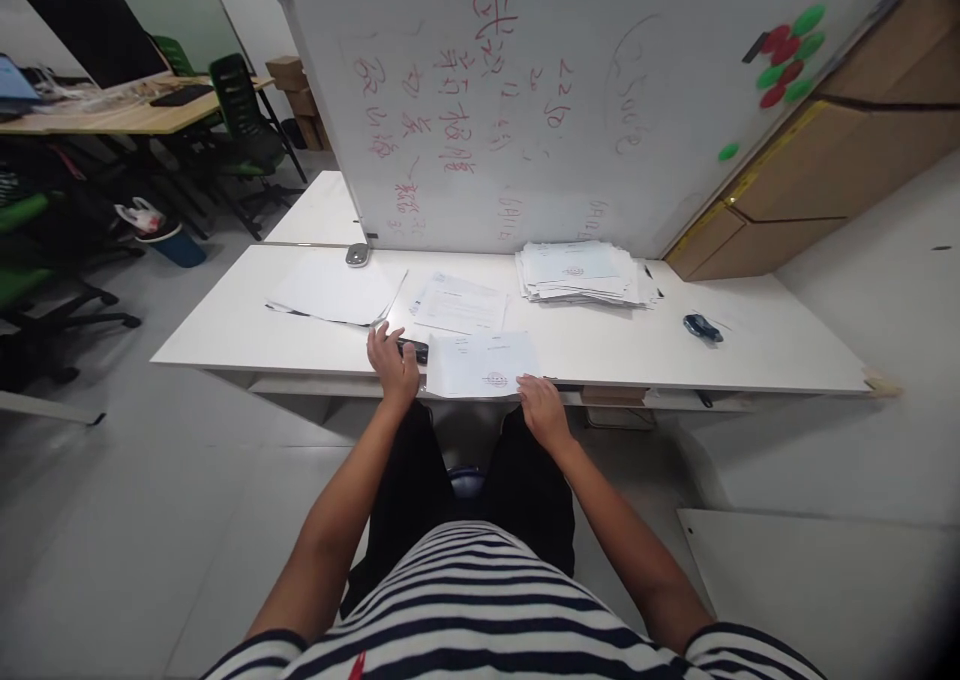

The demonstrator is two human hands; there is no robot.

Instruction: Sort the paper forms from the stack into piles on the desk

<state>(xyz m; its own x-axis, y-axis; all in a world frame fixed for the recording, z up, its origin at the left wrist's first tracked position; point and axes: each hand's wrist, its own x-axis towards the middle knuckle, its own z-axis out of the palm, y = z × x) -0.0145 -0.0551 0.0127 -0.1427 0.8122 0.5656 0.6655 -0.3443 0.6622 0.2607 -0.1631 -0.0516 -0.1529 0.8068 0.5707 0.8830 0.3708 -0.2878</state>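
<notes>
I sit at a white table (225,345). A printed sheet with a red seal (480,362) lies at the near edge in front of me. My left hand (391,362) rests just left of that sheet, fingers curled over a small black device (417,349). My right hand (541,407) lies at the sheet's lower right corner, fingers bent on the paper's edge at the table rim. A second printed sheet (459,303) lies a little farther back.
A stack of papers (581,272) sits at the back right, loose white sheets (334,290) at the back left. A dark blue object (702,327) lies to the right. A whiteboard (555,100) with red writing stands behind the table. Desks and green chairs (244,120) stand at far left.
</notes>
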